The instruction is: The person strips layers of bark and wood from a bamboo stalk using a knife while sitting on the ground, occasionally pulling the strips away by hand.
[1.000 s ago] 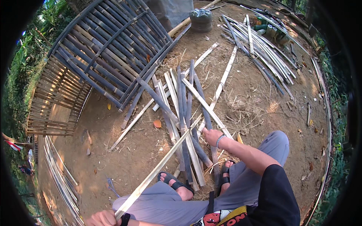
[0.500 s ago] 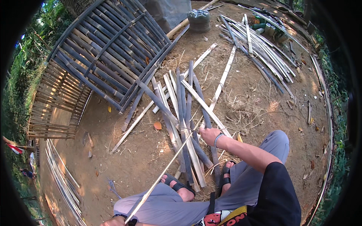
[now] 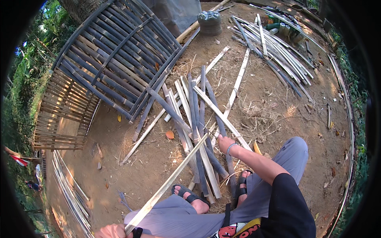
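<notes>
Pale split-bamboo strip, turned from edge-on to broad-face view, exposing that face, slants from the left hand, closed around it, over bamboo slats toward the curled right hand, contents unclear.

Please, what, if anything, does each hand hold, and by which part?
The left hand grips a pale bamboo strip by its near end. What the right hand holds cannot be told.

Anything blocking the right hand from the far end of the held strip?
Nothing visible blocks the right hand from the pale strip in the left hand; dark bamboo strips lie on the ground beneath. Any tool in the right hand is too small to tell.
</notes>
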### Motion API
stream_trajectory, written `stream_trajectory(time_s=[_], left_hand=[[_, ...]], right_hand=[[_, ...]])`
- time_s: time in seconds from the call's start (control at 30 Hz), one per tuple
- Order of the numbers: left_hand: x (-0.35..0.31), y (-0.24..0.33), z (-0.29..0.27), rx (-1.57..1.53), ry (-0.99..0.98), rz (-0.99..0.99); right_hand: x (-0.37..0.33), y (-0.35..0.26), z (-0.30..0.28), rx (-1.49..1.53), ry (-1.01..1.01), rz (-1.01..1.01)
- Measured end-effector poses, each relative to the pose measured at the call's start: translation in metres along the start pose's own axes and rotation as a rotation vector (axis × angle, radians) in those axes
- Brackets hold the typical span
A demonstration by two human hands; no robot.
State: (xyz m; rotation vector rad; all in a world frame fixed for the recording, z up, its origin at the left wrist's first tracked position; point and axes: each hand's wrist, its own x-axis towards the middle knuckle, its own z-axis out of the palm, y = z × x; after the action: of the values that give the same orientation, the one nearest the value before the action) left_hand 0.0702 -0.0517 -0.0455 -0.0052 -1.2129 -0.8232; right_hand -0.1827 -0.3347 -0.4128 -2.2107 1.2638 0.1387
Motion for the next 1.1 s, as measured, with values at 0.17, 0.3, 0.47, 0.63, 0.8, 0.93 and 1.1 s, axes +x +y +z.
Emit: stream_trajectory(time_s=[0.17,0.3,0.47,0.63,0.8,0.93,1.1], left_hand=[[-0.013,0.010,-0.010,0.084,0.051,0.140],[-0.018,0.020,-0.012,0.320,0.316,0.138],[-0.021,0.022,-0.008,0.519,0.577,0.164],[-0.023,0.026,-0.011,0.594,0.609,0.163],[-0.018,0.017,-0.007,0.616,0.684,0.176],[-0.024,0.028,-0.010,0.619,0.652,0.156],[-0.020,0.024,-0.013,0.638,0.679,0.155]], right_hand=[[-0.005,-0.022,0.000,0.126,0.035,0.010],[0.009,-0.026,0.029,0.202,0.035,0.032],[0.002,-0.028,0.024,0.224,0.071,0.006],[0.006,-0.037,0.023,0.150,-0.012,0.004],[0.017,0.002,0.018,0.047,-0.027,-0.011],[0.004,-0.039,0.010,0.075,-0.060,-0.014],[0.013,-0.021,0.014,0.028,-0.064,0.018]])
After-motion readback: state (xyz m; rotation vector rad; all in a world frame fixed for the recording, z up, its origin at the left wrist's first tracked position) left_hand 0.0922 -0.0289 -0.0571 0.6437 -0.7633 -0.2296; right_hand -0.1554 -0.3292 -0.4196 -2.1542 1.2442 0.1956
